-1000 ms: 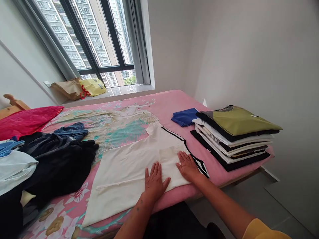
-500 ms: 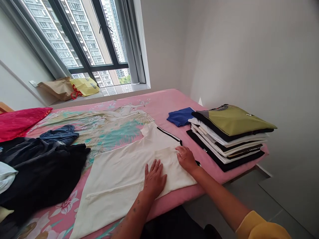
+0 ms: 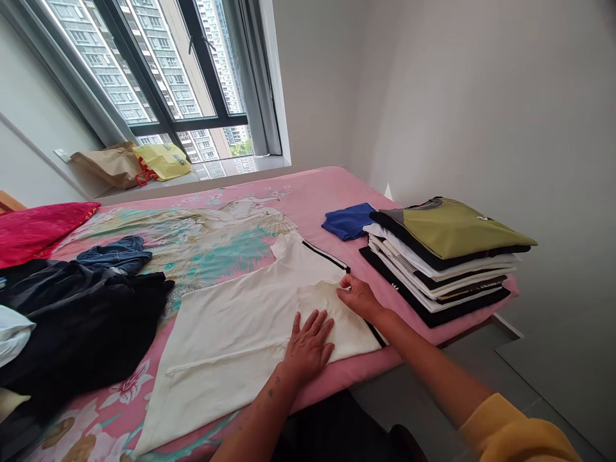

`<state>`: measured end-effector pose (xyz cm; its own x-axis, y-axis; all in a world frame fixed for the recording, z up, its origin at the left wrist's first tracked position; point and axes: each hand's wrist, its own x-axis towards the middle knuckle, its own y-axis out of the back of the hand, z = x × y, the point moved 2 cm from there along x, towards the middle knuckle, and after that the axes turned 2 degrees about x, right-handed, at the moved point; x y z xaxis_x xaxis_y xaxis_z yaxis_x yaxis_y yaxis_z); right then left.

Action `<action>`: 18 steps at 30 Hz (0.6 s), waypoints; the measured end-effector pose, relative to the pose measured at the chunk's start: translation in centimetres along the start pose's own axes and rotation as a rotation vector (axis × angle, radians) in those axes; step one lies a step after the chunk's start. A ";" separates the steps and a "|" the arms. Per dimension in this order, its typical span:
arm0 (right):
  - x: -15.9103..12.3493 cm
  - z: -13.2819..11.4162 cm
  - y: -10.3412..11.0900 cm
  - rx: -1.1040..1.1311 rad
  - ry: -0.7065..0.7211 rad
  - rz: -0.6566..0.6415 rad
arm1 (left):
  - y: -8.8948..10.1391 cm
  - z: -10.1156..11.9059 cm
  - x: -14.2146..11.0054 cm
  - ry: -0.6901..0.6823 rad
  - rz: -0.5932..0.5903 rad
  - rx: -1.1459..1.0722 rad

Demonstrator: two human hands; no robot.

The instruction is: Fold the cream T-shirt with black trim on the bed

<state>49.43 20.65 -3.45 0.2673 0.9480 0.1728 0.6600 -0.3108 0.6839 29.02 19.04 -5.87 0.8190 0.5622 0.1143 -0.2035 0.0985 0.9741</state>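
A cream T-shirt (image 3: 231, 321) lies spread on the bed near its front edge, with a black-and-white stripe along its shoulder. One sleeve is folded inward over the body of the shirt. My left hand (image 3: 310, 343) rests flat on this folded part, fingers spread. At the shirt's right edge, close to the end of the stripe, my right hand (image 3: 359, 296) pinches the cloth between thumb and fingers. Below the right wrist a dark band of the trim shows along the shirt's edge.
A stack of folded clothes (image 3: 447, 256), olive on top, stands at the bed's right edge beside a blue folded garment (image 3: 349, 220). Dark clothes (image 3: 86, 314) lie heaped at left, near a red pillow (image 3: 43, 228). Paper and yellow bags (image 3: 163, 162) sit on the windowsill.
My left hand has slid slightly right across the shirt, still flat. The right hand has shifted up a little and now pinches the edge. More dark trim shows beneath the right wrist.
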 end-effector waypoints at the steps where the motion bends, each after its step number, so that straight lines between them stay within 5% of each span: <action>1: -1.5 -1.0 -0.1 0.046 0.077 -0.011 | 0.0 0.0 0.1 0.003 0.005 0.001; 4: -6.4 -3.1 -1.1 0.087 0.332 -0.062 | -0.2 0.0 0.2 0.038 0.017 0.002; 8: -10.6 -3.6 -3.2 -0.035 0.469 -0.086 | -0.2 -0.8 -0.1 0.119 0.010 0.017; 13: -11.9 -3.4 -4.2 -0.080 0.486 -0.028 | 1.5 -2.2 -0.4 0.292 -0.004 -0.077; 18: -12.5 -3.6 -4.2 -0.098 0.494 0.011 | 3.2 -4.6 1.1 0.697 0.076 -0.510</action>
<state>40.79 10.34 -5.92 -0.1062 0.8713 0.4792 0.5840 -0.3354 0.7392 26.85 23.77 -3.55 0.3120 0.9408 -0.1326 -0.5968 0.3027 0.7431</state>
